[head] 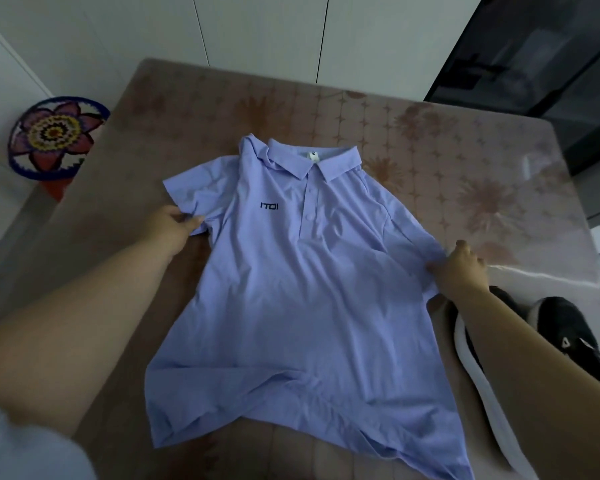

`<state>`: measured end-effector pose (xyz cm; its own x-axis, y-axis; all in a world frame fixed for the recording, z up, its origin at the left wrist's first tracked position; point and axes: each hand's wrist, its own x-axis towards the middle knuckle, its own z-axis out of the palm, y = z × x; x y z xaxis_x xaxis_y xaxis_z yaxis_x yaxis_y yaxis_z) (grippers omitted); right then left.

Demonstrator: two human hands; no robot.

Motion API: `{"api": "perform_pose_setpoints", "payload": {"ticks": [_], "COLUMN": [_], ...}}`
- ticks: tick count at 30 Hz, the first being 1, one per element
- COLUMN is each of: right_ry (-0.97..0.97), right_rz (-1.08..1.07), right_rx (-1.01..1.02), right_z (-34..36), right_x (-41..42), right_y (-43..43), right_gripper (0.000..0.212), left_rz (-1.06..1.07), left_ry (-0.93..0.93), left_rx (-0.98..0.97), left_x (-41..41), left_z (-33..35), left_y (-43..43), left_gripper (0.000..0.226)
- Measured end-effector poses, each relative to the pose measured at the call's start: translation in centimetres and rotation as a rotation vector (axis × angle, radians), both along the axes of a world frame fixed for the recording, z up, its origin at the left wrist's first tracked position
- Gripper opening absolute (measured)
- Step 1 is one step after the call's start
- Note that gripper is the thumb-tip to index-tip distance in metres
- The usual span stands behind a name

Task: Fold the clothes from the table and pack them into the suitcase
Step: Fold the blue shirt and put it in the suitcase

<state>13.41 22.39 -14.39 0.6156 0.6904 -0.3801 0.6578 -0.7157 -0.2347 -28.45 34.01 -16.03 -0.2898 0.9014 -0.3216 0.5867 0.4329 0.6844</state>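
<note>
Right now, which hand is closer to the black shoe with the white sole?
The right hand. It pinches a sleeve of the light purple polo shirt right beside the black, white-soled shoe. The left hand holds the other sleeve, on the shirt's far side.

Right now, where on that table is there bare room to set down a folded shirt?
The widest bare patch of table lies beyond the polo shirt, from its collar to the far right corner. A narrower strip runs left of the shirt, crossed by the left hand and arm. Near right is crowded: the right hand grips a sleeve beside a black-and-white garment.
</note>
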Motion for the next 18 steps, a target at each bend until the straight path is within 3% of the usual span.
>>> {"api": "perform_pose_setpoints", "payload": {"ticks": [3,5,9,11,14,16,18], "right_ry": [-0.041,0.048,0.165,0.235,0.461,0.612,0.775], "right_rz": [0.096,0.086,-0.001,-0.097,-0.390,-0.553,-0.668], "right_rx": [-0.042,0.040,0.200,0.296,0.433,0.469,0.531], "right_z": [0.3,0.8,1.8,2.2,2.4,2.4,2.0], "right_x": [0.7,0.9,1.8,2.0,2.8,3.4,4.0], "right_y": [0.4,0.6,0.7,0.4,0.3,0.3,0.1], "right_gripper": [0.030,0.023,0.026,0.022,0.016,0.012,0.025], "left_rz": [0.075,0.173,0.413,0.398,-0.014,-0.458,-0.829], "left_ry": [-0.052,-0.102,-0.427,-0.360,-0.128,-0.114,0.111], "left_rx": [0.037,0.049,0.059,0.263,0.577,0.502,0.253], "left_x": [1.0,1.5,1.7,2.5,5.3,8.3,10.5], "left_z": [0.2,0.8,2.4,3.5,4.9,4.8,4.0], "left_y": [0.5,0.9,2.1,2.5,1.7,0.2,-1.8], "left_gripper": [0.025,0.008,0.026,0.024,0.011,0.005,0.024]}}
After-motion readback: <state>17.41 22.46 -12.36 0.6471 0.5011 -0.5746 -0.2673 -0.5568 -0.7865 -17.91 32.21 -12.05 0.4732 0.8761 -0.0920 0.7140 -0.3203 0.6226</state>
